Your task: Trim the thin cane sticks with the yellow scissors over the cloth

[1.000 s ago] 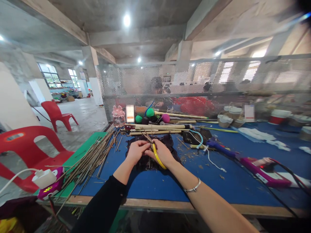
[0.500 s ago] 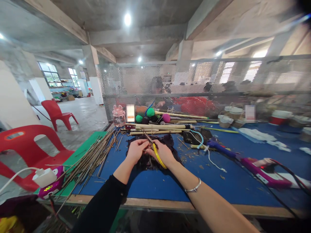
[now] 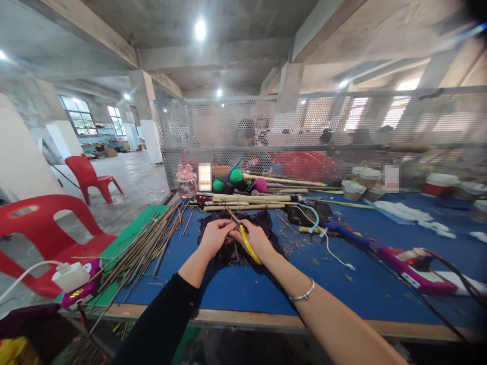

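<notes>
Two hands close together above dark cloth (image 3: 262, 221), mid-counter (image 3: 243, 299).
Right hand (image 3: 258, 242) closed round yellow-handled scissors (image 3: 248, 245), blades pointing away over the cloth. Left hand (image 3: 215, 237) just beside, thumb and fingers drawn together; cannot tell whether they grip anything. Loose thin sticks (image 3: 141, 246) lie to the left.
</notes>
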A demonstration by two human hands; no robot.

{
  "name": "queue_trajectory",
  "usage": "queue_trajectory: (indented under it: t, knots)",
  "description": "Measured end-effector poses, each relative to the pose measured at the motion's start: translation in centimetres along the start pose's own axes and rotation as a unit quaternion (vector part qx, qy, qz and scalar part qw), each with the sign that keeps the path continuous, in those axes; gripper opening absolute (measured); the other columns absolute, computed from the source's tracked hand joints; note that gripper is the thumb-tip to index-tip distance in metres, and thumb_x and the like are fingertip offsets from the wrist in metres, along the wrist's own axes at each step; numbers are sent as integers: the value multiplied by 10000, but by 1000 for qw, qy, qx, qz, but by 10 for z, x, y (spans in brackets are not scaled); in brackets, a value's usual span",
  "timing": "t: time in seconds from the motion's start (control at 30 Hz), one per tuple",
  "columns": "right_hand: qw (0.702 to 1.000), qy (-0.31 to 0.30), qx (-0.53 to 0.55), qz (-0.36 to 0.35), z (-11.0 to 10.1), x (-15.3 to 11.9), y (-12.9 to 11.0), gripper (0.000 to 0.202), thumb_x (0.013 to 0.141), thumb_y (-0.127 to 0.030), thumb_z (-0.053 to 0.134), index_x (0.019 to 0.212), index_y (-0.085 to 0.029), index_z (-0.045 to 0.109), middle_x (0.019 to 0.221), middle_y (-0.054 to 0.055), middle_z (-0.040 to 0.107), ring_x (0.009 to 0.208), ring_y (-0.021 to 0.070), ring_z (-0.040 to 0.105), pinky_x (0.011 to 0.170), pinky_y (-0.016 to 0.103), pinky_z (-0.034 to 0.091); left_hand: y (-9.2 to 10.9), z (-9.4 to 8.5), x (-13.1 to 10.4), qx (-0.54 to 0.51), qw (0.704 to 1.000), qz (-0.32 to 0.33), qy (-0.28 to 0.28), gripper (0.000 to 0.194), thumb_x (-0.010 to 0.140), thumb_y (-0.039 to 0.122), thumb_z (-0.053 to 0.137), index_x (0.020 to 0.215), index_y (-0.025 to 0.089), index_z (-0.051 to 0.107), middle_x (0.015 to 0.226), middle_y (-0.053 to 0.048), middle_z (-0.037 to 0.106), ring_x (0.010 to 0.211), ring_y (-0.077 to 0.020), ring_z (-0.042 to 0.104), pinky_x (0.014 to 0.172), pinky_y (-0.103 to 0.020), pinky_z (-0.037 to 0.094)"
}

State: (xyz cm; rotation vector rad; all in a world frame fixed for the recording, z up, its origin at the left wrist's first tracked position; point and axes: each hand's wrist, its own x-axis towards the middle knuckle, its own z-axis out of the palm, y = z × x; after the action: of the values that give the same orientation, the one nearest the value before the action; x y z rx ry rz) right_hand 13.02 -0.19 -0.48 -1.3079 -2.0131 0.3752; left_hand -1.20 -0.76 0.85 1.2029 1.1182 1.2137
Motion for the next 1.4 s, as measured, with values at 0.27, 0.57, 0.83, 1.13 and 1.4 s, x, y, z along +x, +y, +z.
queue_trajectory:
  t: [0.27,0.57,0.83,1.13,1.4]
  knots:
    - [996,-17,-82,14,-5,-3,-7,419,672,-495,591,983,-232,489,846,27,617,719,172,586,568,219,351,-1,-1,2,-25,998,39,34,293,551,326,711,741,110,660,626,-43,640,495,-91,521,428,-174,382]
    - [999,-10,-52,2,-3,-2,-5,368,728,-484,542,987,-224,513,787,40,630,668,163,589,561,219,365,-2,-1,3,4,997,49,56,326,536,347,716,756,111,671,622,-41,644,435,-70,471,402,-178,349]
    - [997,-20,-71,9,-4,-2,-4,413,710,-517,542,1004,-229,504,815,47,641,706,185,604,572,231,374,1,-2,2,-7,997,55,49,303,586,330,681,799,115,685,650,-45,653,490,-91,511,442,-190,387]
    - [999,-18,-38,-9,-4,-2,-4,351,738,-491,516,972,-230,507,808,38,633,680,161,588,569,220,375,-2,-1,4,-26,999,44,4,294,613,347,658,799,119,673,631,-30,631,450,-69,478,437,-188,385]
    - [999,-4,34,-15,1,1,5,378,739,-482,521,978,-190,539,765,46,648,648,157,595,567,220,403,-1,-1,1,36,999,-9,-3,300,631,357,637,852,158,669,713,-42,650,525,-88,523,430,-168,391]
